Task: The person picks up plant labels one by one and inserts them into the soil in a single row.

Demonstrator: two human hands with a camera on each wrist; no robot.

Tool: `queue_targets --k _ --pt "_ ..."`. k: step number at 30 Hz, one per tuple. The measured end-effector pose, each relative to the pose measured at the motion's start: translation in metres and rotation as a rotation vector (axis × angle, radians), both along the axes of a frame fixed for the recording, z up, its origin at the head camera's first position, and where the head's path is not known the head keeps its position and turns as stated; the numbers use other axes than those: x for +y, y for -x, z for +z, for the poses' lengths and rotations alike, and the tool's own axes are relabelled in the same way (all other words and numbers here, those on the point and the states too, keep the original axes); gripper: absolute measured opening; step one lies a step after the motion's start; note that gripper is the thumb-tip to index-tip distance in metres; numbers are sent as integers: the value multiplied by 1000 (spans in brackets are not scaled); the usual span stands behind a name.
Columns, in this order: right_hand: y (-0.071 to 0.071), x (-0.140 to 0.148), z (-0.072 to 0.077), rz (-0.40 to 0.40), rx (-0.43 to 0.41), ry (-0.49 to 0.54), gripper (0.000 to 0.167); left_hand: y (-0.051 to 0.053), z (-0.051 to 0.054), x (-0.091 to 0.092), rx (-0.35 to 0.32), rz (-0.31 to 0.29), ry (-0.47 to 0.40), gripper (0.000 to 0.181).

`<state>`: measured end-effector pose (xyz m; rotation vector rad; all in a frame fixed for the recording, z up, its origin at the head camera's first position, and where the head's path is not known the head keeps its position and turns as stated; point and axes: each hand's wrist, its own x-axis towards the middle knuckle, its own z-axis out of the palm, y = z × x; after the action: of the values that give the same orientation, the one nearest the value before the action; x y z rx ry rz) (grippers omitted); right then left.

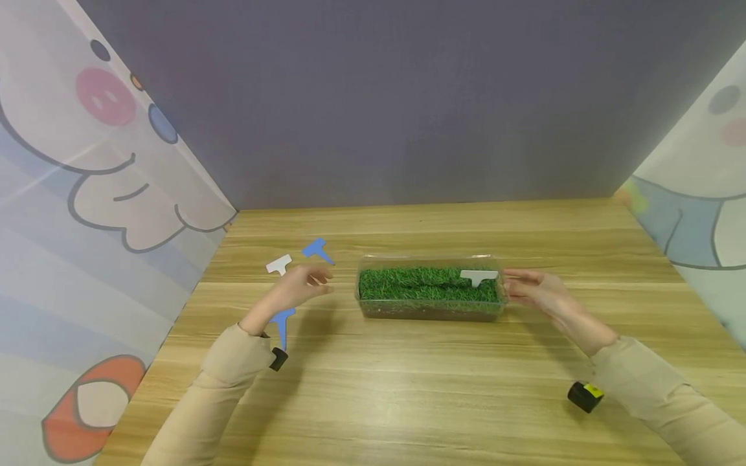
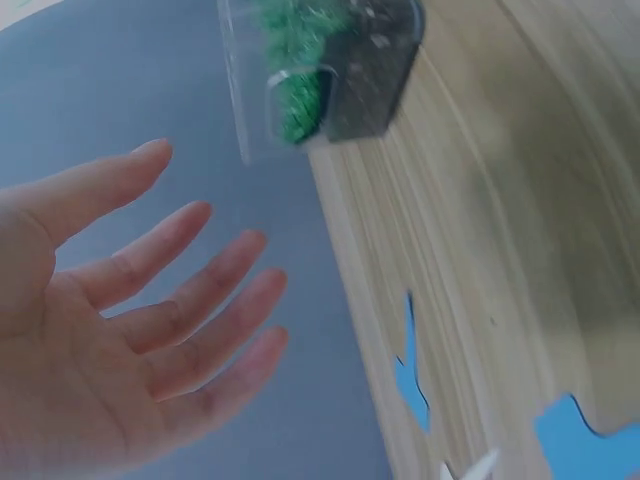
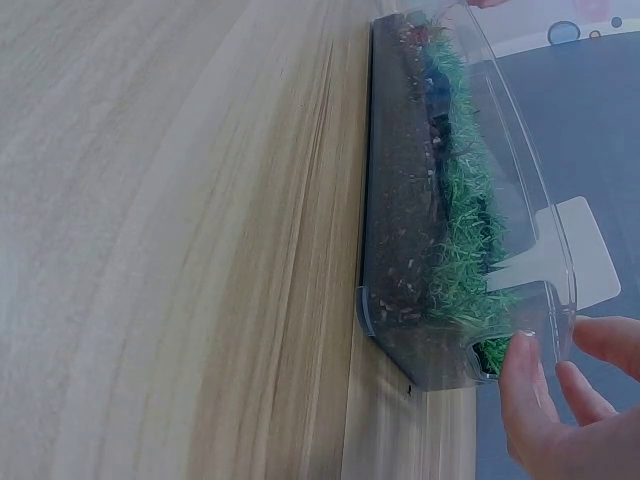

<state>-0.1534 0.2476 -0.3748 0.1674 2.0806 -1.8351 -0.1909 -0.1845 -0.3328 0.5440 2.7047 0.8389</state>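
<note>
One white T-label (image 1: 479,274) stands in the grass-filled planter (image 1: 431,312) on the bench (image 1: 431,375), seemingly being steadied at one end by the right hand (image 1: 548,298)'s slack fingertips; adding another would need the empty, loose-fingered left hand (image 1: 298,286) to pinch a blue T-label (image 1: 316,248).

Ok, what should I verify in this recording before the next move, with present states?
1. Clear box flat on the table: ok.
2. White T-shaped tag standing in the grass: ok.
3. Right hand gripping the box: cannot tell; it is at the right end.
4. Left hand empty: ok.
5. All tags planted: not ok; far blue tag, near blue tag and loose white tag lie on the table.
</note>
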Motion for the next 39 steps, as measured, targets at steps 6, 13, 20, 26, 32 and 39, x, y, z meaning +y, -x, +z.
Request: queue_targets --k 6,13,20,26,32,39 --pt "-1 0 1 -3 -3 34 65 0 -5 -17 4 -22 -13 31" --pt "-1 0 1 -5 0 59 64 1 -11 -34 -14 -18 32 33" --pt "0 1 0 9 21 13 62 0 -13 -46 -36 -35 83 32" --pt "-1 1 1 14 27 13 63 -1 -18 -53 -41 -56 136 31" --pt "-1 0 1 17 31 6 62 -3 -22 -60 -55 -49 183 33" --pt "-1 1 1 23 25 -14 62 -2 -29 -69 -109 -15 215 37"
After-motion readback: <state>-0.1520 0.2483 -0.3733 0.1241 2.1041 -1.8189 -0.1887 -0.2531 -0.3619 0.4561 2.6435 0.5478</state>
